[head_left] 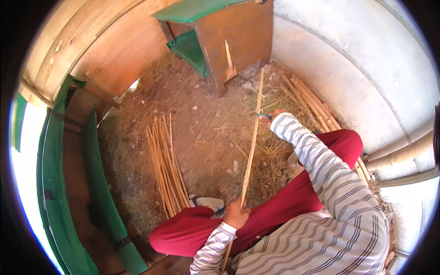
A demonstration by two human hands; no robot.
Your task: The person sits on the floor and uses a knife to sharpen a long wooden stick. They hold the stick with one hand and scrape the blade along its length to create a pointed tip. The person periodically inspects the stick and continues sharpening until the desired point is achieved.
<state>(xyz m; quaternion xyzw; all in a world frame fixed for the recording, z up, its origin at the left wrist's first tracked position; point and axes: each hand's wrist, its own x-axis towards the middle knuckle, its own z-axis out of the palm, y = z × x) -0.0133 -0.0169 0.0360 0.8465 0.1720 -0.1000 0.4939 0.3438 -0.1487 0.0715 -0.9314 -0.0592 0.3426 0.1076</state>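
A long, pale wooden stick [251,156] slants from beside my lap up toward the brown cabinet. My left hand [237,214] is closed around its lower part, above my red-clad leg. Farther along the stick, my right hand [276,113] is closed on a small teal-handled tool [264,115]. That tool meets the stick's side; its working end is too small to make out. Left of my legs lies a bundle of slender sticks [164,167] on the ground. More long sticks [316,103] lie along the white wall at my right.
A brown wooden cabinet [238,41] with a green top stands ahead. Green-covered benches or shelves [103,183] line the left side. Straw and shavings [268,160] litter the dirt floor [201,133]. A pale curved wall [348,59] closes off the right.
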